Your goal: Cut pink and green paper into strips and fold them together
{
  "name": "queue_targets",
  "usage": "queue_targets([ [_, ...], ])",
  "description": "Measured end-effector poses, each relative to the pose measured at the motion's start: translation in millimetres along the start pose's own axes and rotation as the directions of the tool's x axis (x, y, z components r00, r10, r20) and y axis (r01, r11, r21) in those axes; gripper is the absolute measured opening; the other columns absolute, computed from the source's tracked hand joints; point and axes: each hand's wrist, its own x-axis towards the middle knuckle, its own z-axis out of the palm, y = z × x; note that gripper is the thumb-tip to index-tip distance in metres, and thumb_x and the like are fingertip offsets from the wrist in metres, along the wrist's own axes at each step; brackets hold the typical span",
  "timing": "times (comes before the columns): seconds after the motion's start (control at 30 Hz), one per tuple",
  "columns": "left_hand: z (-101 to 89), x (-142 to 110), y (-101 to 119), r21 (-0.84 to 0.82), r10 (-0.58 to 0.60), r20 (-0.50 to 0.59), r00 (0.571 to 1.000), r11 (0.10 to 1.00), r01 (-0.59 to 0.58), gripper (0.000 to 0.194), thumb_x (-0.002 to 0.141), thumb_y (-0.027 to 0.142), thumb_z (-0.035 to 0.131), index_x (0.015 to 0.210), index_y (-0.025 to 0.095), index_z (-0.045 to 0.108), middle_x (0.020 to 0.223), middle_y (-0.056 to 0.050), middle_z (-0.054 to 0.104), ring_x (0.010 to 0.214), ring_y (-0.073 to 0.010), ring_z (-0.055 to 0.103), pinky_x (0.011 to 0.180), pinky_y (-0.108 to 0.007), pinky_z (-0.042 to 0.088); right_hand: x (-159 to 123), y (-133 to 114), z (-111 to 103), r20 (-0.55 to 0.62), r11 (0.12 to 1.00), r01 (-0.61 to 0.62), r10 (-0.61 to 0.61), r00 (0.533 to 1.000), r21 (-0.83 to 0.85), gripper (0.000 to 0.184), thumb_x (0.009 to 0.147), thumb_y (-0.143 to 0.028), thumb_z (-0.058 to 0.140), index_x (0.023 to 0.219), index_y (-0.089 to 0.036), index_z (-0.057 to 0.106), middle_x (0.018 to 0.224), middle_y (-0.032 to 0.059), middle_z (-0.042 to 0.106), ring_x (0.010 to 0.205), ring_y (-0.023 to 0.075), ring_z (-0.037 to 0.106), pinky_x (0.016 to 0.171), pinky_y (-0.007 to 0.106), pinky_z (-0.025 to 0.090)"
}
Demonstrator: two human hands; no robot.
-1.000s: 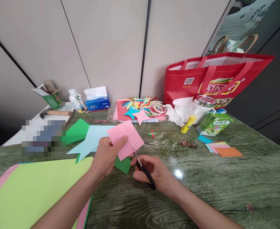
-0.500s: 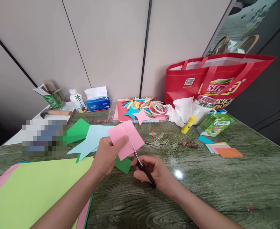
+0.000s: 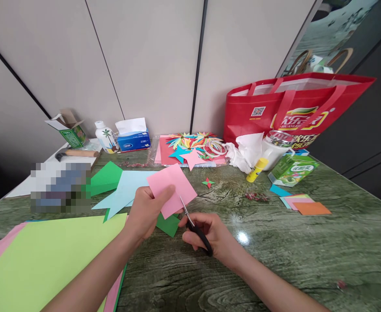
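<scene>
A square of pink paper [image 3: 180, 182] is pinched in my left hand [image 3: 146, 210], the thumb lying across its front. My right hand [image 3: 206, 232] holds a pair of scissors [image 3: 198, 236] by the black handles. The metal blades reach up over the lower right part of the pink square, looking closed or almost so. Beneath my hands lies a piece of green paper [image 3: 168, 224], partly covered. To the left of my left hand are light blue paper pieces [image 3: 127, 186] and a larger green piece [image 3: 107, 178].
A stack of coloured sheets [image 3: 47, 255] fills the lower left. Behind my hands lie paper stars [image 3: 192, 159] and a small red-green star [image 3: 208, 182]. A glue stick [image 3: 257, 169], white mug [image 3: 273, 151], green carton [image 3: 292, 170], small paper strips [image 3: 314, 208] and red bag [image 3: 252, 123] stand right.
</scene>
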Motion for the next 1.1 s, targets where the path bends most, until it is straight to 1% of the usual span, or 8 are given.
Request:
queue_targets([
  [0.4,1.5,0.3,0.6,0.014,0.0,0.011,1.0,1.0,0.0,0.019,0.068,0.028,0.065,0.059,0.011,0.064,0.051,-0.004,0.066,0.045,-0.0141,0.06,0.044,-0.021,0.047,0.5,3.6,-0.6,-0.006,1.0,0.011,-0.011,1.0,-0.007,0.023,0.065,-0.03,0.066,0.078,-0.012,0.06,0.05,-0.0055,0.044,0.039,0.0044,0.038,0.04,0.018,0.029],
  [0.7,1.9,-0.5,2.5,0.004,-0.017,-0.004,1.0,1.0,0.017,0.017,0.066,0.027,0.066,0.059,0.011,0.065,0.052,-0.003,0.066,0.044,-0.0144,0.059,0.044,-0.022,0.047,0.9,5.2,-1.0,-0.006,1.0,-0.003,0.003,1.0,-0.004,0.025,0.065,-0.032,0.066,0.077,-0.011,0.059,0.05,-0.0054,0.043,0.037,0.0042,0.038,0.038,0.018,0.027],
  [0.87,1.8,0.1,2.2,0.003,-0.033,-0.004,0.999,0.999,0.033,0.019,0.066,0.028,0.066,0.059,0.01,0.064,0.053,-0.004,0.066,0.046,-0.0154,0.059,0.045,-0.024,0.047,0.6,4.4,-0.3,-0.017,0.999,-0.032,0.032,0.999,-0.01,0.026,0.065,-0.034,0.066,0.076,-0.012,0.059,0.049,-0.006,0.042,0.036,0.0041,0.037,0.038,0.018,0.025],
  [0.97,2.2,1.0,0.4,0.018,-0.031,-0.002,1.0,0.999,0.031,0.02,0.065,0.029,0.066,0.059,0.011,0.064,0.052,-0.004,0.065,0.045,-0.0146,0.058,0.045,-0.023,0.045,1.2,5.2,-0.1,-0.016,0.999,-0.038,0.038,0.999,-0.007,0.027,0.064,-0.034,0.068,0.077,-0.012,0.059,0.051,-0.0058,0.043,0.039,0.0043,0.037,0.04,0.018,0.027],
  [1.1,3.2,1.3,-3.5,0.047,-0.023,0.012,1.0,0.999,0.023,0.021,0.066,0.029,0.066,0.056,0.011,0.063,0.05,-0.003,0.063,0.045,-0.0115,0.054,0.043,-0.02,0.041,2.4,6.5,-1.1,0.007,0.999,-0.013,0.013,1.0,0.034,0.027,0.062,-0.029,0.071,0.08,-0.013,0.058,0.056,-0.0059,0.044,0.047,0.0045,0.036,0.046,0.018,0.029],
])
